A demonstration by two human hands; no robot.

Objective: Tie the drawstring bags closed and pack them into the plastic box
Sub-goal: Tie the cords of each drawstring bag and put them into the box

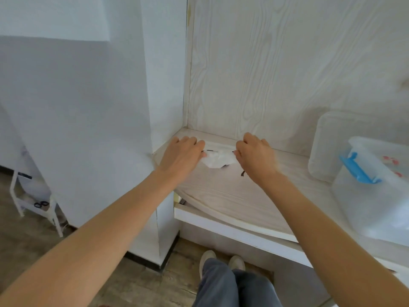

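1. Drawstring bag [218, 160] — small, white and crumpled — lies on the pale wood-grain tabletop [232, 196], near its back left corner and between the two hands.
2. Left hand [183, 155] has its fingers curled down at the bag's left edge, pinching the dark drawstring [209, 150] where it leaves the bag; the fingertips themselves are hidden under the knuckles.
3. Right hand [254, 156] mirrors it on the bag's right edge, fingers curled in a pinch on the other end of the string; a loose dark end of cord [242, 173] shows just beside the right wrist, lying on the wood.
4. Between the two hands, a short run of the dark string shows along the bag's top edge.
5. Both forearms reach forward from the lower corners, bare and well apart.
6. Plastic box [374, 196] — clear, with a blue latch [357, 168] on its near end — sits at the right of the tabletop, well apart from the bag. Something with pink marks shows faintly inside it, but what it is cannot be told.
7. Behind the box, a translucent lid [327, 140] leans upright against the wood-grain back wall.
8. Below, the person's grey trousers [234, 286] and light shoes stand on a wood-look floor; at far left a white rack [33, 207] holds black scissors [41, 204].
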